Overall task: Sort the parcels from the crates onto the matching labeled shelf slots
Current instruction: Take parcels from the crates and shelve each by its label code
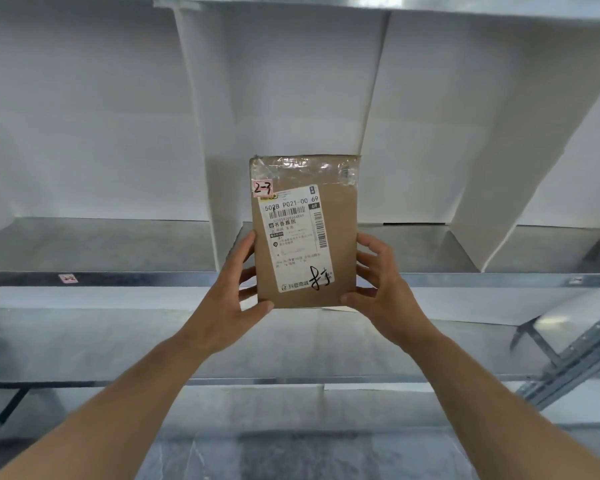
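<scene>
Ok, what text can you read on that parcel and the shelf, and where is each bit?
"2-3": red-edged sticker on the parcel.
"502B P021-00 69": top of the shipping label.
"69": black box beneath.
"书香雅居": under the barcode.
"抖音商城": label's bottom.
Fine print and black scrawl: unreadable.
Shelf tag: too blurred.

Parcel sorting/storage room, prob. a courier depot or warehouse. Galvanised steel rack (465, 280) w/ several shelves, perforated angle-iron bracing at right. White dividers (201, 140) split the shelf into open slots. Small red-bordered tag (67, 278) stuck on the shelf's front edge at left, handwritten slot no. Cardboard parcel (340, 216) w/ printed barcode shipping label (297, 233) & red "2-3" sticker (263, 188) at its top-left corner.
</scene>
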Action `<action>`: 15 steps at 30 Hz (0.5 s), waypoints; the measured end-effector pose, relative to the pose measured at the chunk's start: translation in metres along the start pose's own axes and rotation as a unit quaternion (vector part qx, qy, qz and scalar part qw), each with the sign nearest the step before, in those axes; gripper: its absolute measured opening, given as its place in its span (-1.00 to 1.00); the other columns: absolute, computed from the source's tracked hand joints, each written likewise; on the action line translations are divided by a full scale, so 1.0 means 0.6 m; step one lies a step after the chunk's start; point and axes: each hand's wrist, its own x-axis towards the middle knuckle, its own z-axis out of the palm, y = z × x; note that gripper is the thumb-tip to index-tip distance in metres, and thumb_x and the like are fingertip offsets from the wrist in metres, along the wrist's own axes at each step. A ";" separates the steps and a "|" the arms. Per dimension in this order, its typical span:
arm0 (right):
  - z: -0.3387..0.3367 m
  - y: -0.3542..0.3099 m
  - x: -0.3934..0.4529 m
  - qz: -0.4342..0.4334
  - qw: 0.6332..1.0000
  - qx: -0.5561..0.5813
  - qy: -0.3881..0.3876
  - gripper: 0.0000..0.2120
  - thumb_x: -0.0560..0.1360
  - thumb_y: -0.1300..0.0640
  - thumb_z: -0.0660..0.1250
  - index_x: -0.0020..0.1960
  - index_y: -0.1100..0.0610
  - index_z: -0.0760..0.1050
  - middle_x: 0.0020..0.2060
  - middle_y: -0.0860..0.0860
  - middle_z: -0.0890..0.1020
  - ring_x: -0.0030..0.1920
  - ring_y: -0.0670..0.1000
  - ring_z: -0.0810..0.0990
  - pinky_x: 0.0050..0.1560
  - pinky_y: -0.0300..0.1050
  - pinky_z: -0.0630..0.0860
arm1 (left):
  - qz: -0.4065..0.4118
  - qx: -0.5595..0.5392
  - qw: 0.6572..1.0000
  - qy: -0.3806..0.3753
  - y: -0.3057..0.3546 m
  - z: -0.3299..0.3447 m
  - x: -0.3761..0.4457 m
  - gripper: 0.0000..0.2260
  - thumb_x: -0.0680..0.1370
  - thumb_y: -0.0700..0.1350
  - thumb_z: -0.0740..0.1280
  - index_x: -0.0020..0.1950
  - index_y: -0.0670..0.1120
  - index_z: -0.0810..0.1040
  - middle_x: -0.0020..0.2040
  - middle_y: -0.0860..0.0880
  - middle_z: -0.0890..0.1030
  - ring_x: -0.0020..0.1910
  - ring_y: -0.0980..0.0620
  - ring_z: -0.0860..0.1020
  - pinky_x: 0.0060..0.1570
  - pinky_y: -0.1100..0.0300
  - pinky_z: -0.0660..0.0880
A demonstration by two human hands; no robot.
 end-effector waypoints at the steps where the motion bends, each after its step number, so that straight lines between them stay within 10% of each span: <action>1: 0.005 0.011 0.013 -0.002 1.000 0.006 0.003 -0.22 0.39 0.44 0.40 0.26 -0.30 0.18 0.25 -0.20 0.44 0.29 -0.14 0.44 0.03 -0.26 0.56 | 0.002 0.002 1.000 0.002 -0.012 -0.002 0.010 -0.11 0.45 -0.28 0.44 0.45 0.32 -0.06 0.33 0.47 0.19 0.23 0.49 0.34 0.03 0.51 0.43; 8: -0.004 0.040 0.073 -0.020 0.999 0.031 0.030 -0.32 0.40 0.38 0.44 0.23 -0.25 0.27 0.18 -0.16 0.52 0.19 -0.14 0.54 0.00 -0.20 0.57 | 0.037 -0.031 0.999 0.024 -0.039 -0.022 0.059 -0.30 0.40 -0.13 0.45 0.22 0.47 0.16 0.25 0.45 0.36 0.22 0.29 0.48 0.08 0.35 0.50; 15: 0.009 0.046 0.089 0.016 1.000 -0.012 0.024 -0.09 0.41 0.42 0.40 0.49 -0.20 0.06 0.21 -0.17 0.43 0.25 -0.18 0.45 0.00 -0.28 0.56 | 0.058 0.042 0.997 0.000 -0.064 -0.026 0.087 -0.05 0.45 -0.31 0.42 0.39 0.43 -0.14 0.35 0.33 0.18 0.32 0.35 0.33 0.15 0.49 0.38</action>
